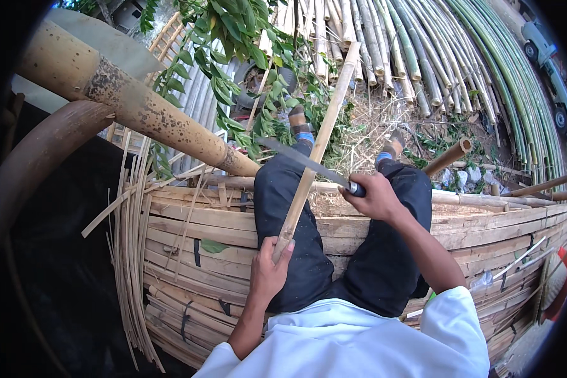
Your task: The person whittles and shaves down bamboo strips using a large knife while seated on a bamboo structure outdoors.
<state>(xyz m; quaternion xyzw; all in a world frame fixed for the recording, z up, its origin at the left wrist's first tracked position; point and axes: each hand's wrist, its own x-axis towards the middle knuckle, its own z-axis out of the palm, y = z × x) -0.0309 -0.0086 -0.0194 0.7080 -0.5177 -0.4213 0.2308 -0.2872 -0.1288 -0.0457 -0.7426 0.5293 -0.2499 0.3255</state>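
Observation:
My left hand [271, 268] is wrapped round the near end of a long split bamboo strip [324, 129], which slants up and away over my left thigh. In my right hand [373, 196] is the handle of a knife [299, 157] with a long grey blade. That blade points to the left and crosses the strip about midway along. Whether its edge touches the bamboo or only passes over it, I cannot tell. Both my legs, in dark trousers, stretch forward beneath the strip.
I sit on bundled bamboo slats [195, 230]. Thin strips [132, 252] hang at the left, under a thick bamboo pole [151, 113]. Ahead lie stacked bamboo poles [422, 57], leafy branches [233, 31] and a tyre [249, 82]. A blue truck [551, 75] stands far right.

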